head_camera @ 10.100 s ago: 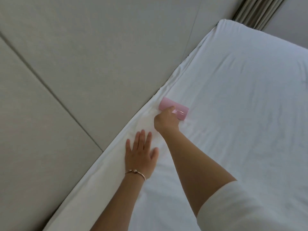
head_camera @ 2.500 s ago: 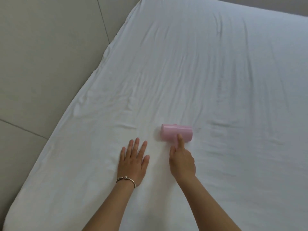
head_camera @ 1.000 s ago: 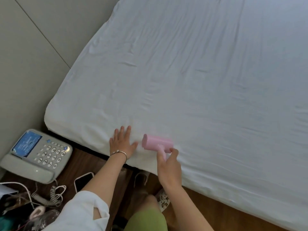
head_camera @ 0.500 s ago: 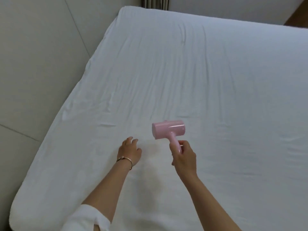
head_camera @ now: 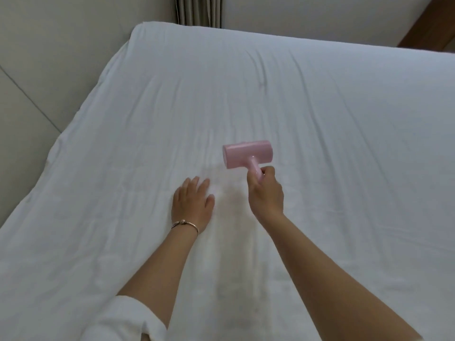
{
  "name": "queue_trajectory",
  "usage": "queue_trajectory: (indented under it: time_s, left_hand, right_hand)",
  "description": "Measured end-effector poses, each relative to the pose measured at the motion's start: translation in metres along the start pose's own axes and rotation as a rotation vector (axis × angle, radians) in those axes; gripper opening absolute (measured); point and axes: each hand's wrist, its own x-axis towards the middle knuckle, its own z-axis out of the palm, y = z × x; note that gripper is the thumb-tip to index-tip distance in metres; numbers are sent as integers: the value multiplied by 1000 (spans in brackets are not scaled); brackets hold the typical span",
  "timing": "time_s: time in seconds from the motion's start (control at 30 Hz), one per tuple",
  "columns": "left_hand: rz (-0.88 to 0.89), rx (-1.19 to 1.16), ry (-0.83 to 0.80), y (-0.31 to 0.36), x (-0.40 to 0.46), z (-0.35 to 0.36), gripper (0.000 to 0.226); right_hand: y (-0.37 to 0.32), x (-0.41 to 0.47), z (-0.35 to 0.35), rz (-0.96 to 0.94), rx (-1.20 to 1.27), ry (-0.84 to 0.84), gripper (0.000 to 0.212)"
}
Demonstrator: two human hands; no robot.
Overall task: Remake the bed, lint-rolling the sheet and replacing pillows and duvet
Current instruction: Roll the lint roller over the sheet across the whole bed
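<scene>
Lint-rolling the sheet: 1 hand steadies the cloth, the other carries the roller.

Nearest, the 2 forearms reach out over the bed, the left one leaving a white sleeve (head_camera: 128, 318) and wearing a thin bracelet (head_camera: 185, 223) at the wrist. The left hand (head_camera: 192, 203) lies palm-down on the white sheet (head_camera: 344, 143), fingers straight and lightly spread, likely to hold the cloth taut so the roller does not drag it into folds. Just to its right, the right hand (head_camera: 264, 190) has its fingers curled round the short handle of the pink lint roller (head_camera: 247, 153), wrist cocked, drum crosswise (whether it touches the sheet or hangs just above cannot be told). Beyond lies creased sheet with no pillows or duvet in view, so that step looks undone; the padded headboard (head_camera: 49, 57) runs along the left, a curtain (head_camera: 199, 11) past the far corner.
</scene>
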Motion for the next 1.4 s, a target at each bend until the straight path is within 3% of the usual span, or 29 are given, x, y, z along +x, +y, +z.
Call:
queue_trajectory:
  time_s: [0.2,0.37,0.7,1.03,1.13,1.23,1.4]
  left_hand:
    - [43,45,237,-9,15,37,55]
    - [45,14,273,-15,22,49,54]
    - [55,5,299,-17,25,52,54]
    - [29,47,219,-11,21,38,56]
    - [19,77,69,-5,10,24,57]
    - [-6,57,-11,-1,-32,23,56]
    - [-37,35,1,13,-133,40,62]
  right_hand:
    - [-20,90,57,-53,-109,96,30]
    - [-11,116,79,52,-104,155,40]
    - [1,118,85,72,-55,218,29]
    - [18,39,54,150,-70,142,24]
    - [33,-4,39,177,-66,105,22]
    - [50,-49,24,219,-78,82,21]
    - [75,-131,-3,279,-80,47,18]
